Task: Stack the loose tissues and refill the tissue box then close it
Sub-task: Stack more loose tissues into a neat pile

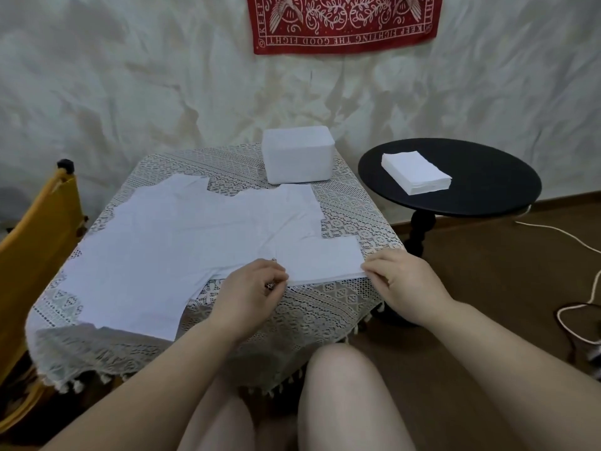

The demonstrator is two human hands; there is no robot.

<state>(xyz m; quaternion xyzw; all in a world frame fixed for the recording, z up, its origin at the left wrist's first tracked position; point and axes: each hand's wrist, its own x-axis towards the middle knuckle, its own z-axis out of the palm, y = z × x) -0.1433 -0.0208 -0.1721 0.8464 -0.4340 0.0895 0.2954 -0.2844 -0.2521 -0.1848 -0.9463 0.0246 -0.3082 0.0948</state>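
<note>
Tissues in a small squared stack [320, 260] lie right between your hands at the near edge of the lace-covered table [354, 216], long axis running left to right across you. Your left hand [252, 292] has its fingers curled in at the stack's left end, seemingly pinching that edge, and your right hand [398, 278] touches the right-hand corner with fingertips bent onto it; whether the right one truly grips or only presses, you cannot tell from here. Both hands sit equally close, one at each short end, so squaring the pile looks like a matter of pushing inward along that axis. The loose tissues [162, 249] spread to your left and slightly farther off, nearer your left hand, overlapping one another. Beyond them, at the table's far edge, stands the tissue box [297, 156], well apart from both hands and roughly straight ahead. Another neat stack [416, 172] rests on the black round table [487, 183] off to your right.
</note>
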